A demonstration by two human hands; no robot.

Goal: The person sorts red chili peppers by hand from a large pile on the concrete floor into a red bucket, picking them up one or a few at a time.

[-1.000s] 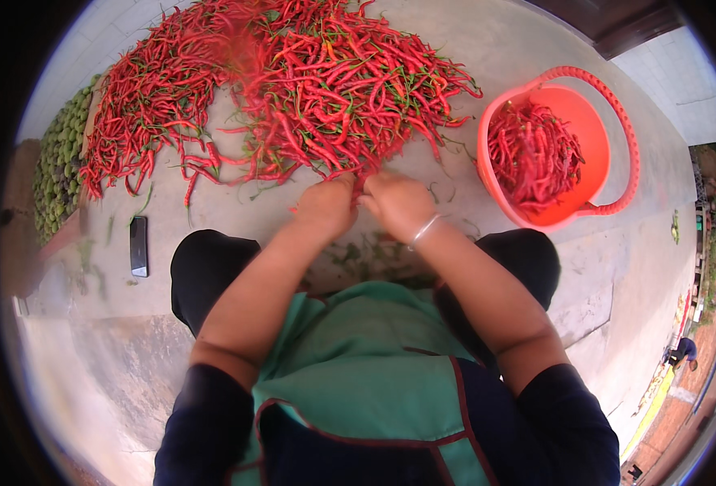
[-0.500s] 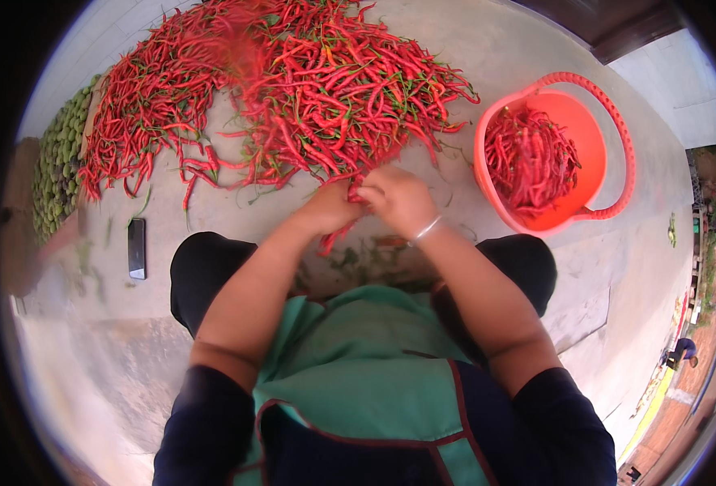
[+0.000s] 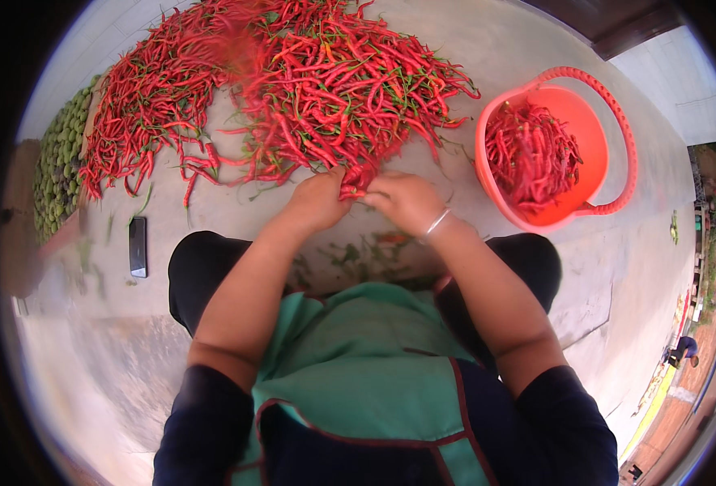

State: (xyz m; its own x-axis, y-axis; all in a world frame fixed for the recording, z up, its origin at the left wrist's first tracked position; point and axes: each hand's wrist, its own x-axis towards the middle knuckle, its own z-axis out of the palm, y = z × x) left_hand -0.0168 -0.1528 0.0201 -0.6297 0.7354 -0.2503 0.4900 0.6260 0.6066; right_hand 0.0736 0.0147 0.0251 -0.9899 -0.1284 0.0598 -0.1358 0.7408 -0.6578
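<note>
Just in front of the large heap of red chili peppers [image 3: 350, 89], my two hands work close together. My left hand [image 3: 320, 198] is closed around a few red chili peppers [image 3: 353, 188] that stick out past its fingers. From the other side, my right hand [image 3: 407, 200], with a white band at the wrist, pinches the end of one of these peppers between thumb and fingers. The heap's near edge lies right behind both hands, its peppers still bearing green stems. To the right stands a coral-red bucket [image 3: 593, 162] with a raised handle, partly filled with red chili peppers.
A black phone [image 3: 138, 247] lies on the concrete floor at left. Green produce [image 3: 60, 162] is piled along the far left. Green stem scraps [image 3: 354, 259] litter the floor between my knees. A person [image 3: 684, 350] is bent over far off at right.
My hands have drawn slightly apart, the right one moving right and a little down. The chili pepper that hung below my hands no longer shows there.
</note>
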